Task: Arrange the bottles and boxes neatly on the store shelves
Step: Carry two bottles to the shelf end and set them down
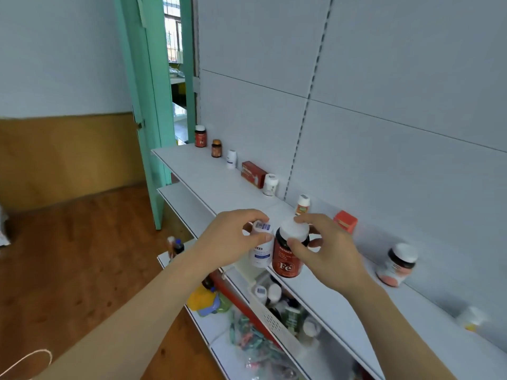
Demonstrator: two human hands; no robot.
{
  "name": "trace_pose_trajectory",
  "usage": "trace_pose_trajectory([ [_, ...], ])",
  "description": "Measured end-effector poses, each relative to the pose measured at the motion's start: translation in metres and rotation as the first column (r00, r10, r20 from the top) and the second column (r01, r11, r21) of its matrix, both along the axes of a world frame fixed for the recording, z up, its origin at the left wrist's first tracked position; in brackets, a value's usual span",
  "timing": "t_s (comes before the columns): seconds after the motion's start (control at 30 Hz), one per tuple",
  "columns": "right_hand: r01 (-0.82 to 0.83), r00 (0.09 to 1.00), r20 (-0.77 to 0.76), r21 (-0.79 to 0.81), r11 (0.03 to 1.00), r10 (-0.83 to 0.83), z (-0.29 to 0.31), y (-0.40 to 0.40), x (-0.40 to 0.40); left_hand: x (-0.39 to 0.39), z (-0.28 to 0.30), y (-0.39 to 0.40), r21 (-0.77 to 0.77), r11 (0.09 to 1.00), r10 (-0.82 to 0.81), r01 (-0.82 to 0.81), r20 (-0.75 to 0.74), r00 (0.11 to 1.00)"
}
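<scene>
The left hand grips a white bottle and the right hand grips the cap of a dark red bottle, both above the shelf's front edge.

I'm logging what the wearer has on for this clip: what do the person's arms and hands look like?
Both forearms are bare to the bottom edge of the view; no sleeves show. The left hand and right hand are bare too: no gloves, rings, watch or wristband visible.

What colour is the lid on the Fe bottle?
White; the head view shows the lid under the right hand.
</scene>
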State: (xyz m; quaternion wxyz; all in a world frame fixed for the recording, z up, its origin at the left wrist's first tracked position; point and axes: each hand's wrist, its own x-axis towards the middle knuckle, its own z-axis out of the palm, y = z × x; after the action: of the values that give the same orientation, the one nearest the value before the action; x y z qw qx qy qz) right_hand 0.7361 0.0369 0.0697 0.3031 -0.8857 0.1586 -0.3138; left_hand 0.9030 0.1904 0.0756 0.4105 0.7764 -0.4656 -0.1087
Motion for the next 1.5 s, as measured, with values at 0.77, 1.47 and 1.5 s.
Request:
trace_pose_trajectory([
  [0.77, 0.120, 0.992, 0.037, -0.006, 0.993, -0.120, -0.024, -0.070, 0.395, 0.414, -0.017, -0.094, 0.077, 0.991, -0.123, 0.112, 0.151, 0.981],
  [1.47, 0.542, 0.813, -0.212, -0.063, 0.838, -0.542, -0.081, -0.127, 0.543, 0.598, -0.079, -0.303, 0.212, 0.797, -0.602, 0.565, 0.351, 0.717],
  [1.5, 0.568, 0.793, -0.219, -0.072, 0.820, -0.569, -0.082, -0.123, 0.548, 0.602, -0.081, -0.310, 0.213, 0.779, -0.622, 0.589, 0.380, 0.685],
])
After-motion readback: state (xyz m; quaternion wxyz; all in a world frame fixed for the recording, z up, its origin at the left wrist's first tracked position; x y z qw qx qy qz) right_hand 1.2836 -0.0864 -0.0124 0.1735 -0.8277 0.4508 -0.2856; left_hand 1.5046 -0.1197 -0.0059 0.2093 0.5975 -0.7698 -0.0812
